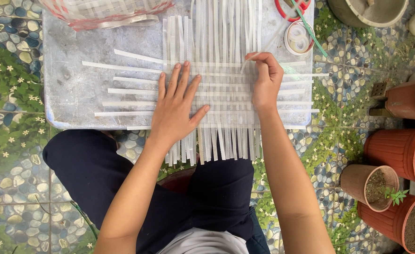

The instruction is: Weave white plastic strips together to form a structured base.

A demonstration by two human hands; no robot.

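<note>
So there's a half-woven mat of white plastic strips [226, 89] lying on a grey board [71, 89] that sits on a pebble-and-flower patterned floor [10, 155], with the person's dark-trousered knees tucked right under the near edge. The long vertical strips hang off the board's near edge over the lap, and the horizontal ones poke out on both sides. Left hand [175, 108] is flat on the weave, fingers fanned out wide, palm pressing the strips down around the middle. Right hand [264, 80] is just to the right of it, fingers bunched together and pinching one thin loose strip [268, 42] that slants up and away toward the far right corner. Up at that corner there's a roll of clear tape [297, 38] in a small white ring and red-handled scissors [289, 8], touching the strips' far ends. A red-rimmed basket [104, 11] with more strips sits at the far left. Terracotta pots [395, 150] line the right side, well apart from the board.
</note>
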